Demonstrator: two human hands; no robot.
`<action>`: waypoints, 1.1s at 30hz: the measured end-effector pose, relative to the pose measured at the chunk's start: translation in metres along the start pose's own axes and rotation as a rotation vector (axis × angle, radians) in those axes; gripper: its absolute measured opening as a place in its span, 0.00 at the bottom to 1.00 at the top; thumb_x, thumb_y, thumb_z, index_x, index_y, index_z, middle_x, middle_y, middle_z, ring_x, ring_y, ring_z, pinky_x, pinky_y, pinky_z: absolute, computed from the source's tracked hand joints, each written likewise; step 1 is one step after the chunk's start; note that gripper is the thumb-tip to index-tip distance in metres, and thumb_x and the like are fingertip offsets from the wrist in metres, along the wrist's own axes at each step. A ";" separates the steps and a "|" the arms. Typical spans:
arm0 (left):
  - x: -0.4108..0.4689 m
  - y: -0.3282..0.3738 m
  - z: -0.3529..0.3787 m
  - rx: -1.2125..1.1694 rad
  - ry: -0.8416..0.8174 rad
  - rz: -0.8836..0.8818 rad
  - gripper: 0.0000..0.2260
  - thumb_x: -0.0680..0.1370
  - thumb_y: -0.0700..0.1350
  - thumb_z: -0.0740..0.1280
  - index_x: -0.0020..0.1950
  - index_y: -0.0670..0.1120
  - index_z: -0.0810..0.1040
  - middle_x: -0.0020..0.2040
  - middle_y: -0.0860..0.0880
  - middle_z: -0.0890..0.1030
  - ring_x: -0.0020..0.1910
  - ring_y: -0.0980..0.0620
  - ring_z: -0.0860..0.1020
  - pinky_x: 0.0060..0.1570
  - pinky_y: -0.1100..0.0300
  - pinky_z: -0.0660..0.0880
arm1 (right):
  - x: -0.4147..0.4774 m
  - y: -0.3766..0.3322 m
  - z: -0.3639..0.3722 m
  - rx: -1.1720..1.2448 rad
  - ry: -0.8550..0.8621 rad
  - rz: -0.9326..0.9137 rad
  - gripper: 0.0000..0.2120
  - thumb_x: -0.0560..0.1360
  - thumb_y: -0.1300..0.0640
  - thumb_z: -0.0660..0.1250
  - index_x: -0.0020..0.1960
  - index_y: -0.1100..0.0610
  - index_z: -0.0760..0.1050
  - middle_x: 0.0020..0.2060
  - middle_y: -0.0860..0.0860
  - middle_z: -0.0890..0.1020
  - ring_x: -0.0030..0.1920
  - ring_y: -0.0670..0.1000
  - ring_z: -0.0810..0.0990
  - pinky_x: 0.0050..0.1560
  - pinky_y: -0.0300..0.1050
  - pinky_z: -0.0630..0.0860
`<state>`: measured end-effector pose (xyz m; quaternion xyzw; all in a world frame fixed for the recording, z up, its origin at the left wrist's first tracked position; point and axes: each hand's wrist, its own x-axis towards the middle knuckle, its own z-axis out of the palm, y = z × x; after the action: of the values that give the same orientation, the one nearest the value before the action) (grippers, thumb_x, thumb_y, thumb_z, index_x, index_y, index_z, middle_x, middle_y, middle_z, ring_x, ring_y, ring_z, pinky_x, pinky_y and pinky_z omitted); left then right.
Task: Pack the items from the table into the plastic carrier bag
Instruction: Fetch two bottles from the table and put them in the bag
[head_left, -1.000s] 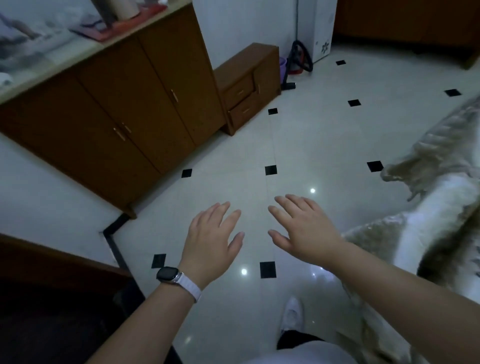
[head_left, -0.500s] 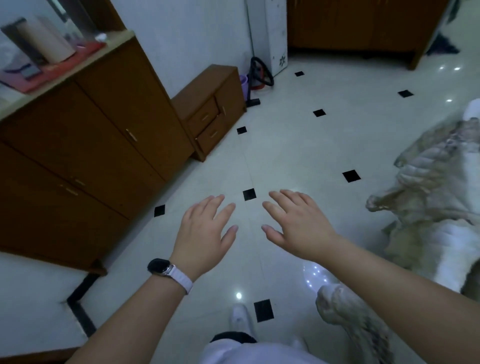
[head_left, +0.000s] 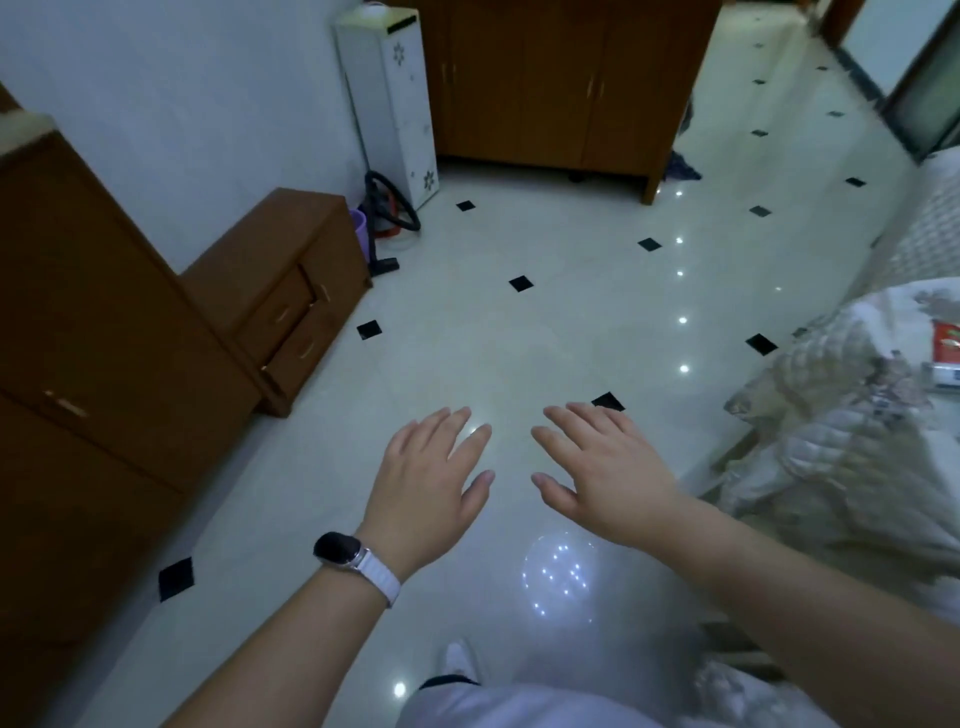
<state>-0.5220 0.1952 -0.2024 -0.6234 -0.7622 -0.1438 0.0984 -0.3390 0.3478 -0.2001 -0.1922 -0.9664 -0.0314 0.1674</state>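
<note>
My left hand (head_left: 434, 483), with a black watch on a white strap at its wrist, hovers palm down over the tiled floor with fingers spread and nothing in it. My right hand (head_left: 602, 467) floats beside it, also flat, spread and empty. At the right edge a table draped in a patterned cloth (head_left: 841, 431) comes into view, and a red and white packet (head_left: 946, 358) lies on it. No plastic carrier bag shows in the head view.
A tall brown cabinet (head_left: 88, 364) and a low drawer unit (head_left: 283, 291) line the left wall. A white floor appliance (head_left: 395, 98) and a vacuum hose (head_left: 389, 208) stand at the back, beside a wooden wardrobe (head_left: 561, 83). My white shoe (head_left: 460, 660) is below.
The view has swung to the right, sliding the cabinets leftward and bringing the clothed table and red packet into sight. Both hands keep the same spread, empty pose.
</note>
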 end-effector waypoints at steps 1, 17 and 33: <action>0.015 -0.015 0.004 -0.010 0.008 0.035 0.19 0.77 0.53 0.65 0.65 0.47 0.77 0.65 0.44 0.77 0.64 0.42 0.74 0.61 0.46 0.72 | 0.014 0.001 0.000 -0.017 -0.004 0.023 0.22 0.75 0.42 0.61 0.59 0.56 0.79 0.60 0.55 0.80 0.60 0.59 0.77 0.59 0.53 0.70; 0.266 -0.047 0.091 -0.132 -0.065 0.399 0.19 0.77 0.53 0.63 0.65 0.46 0.78 0.64 0.44 0.77 0.65 0.42 0.74 0.62 0.45 0.71 | 0.097 0.148 0.042 -0.132 -0.050 0.422 0.24 0.75 0.40 0.59 0.61 0.55 0.78 0.61 0.55 0.80 0.61 0.59 0.77 0.59 0.53 0.71; 0.540 0.079 0.161 -0.193 -0.034 0.682 0.19 0.77 0.54 0.63 0.65 0.47 0.78 0.64 0.44 0.77 0.65 0.42 0.74 0.61 0.46 0.71 | 0.131 0.397 0.022 -0.187 0.033 0.765 0.24 0.76 0.41 0.58 0.61 0.55 0.78 0.61 0.54 0.79 0.61 0.57 0.76 0.60 0.52 0.67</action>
<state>-0.5501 0.7629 -0.1684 -0.8507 -0.4947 -0.1637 0.0690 -0.3086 0.7647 -0.1779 -0.5525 -0.8151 -0.0578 0.1644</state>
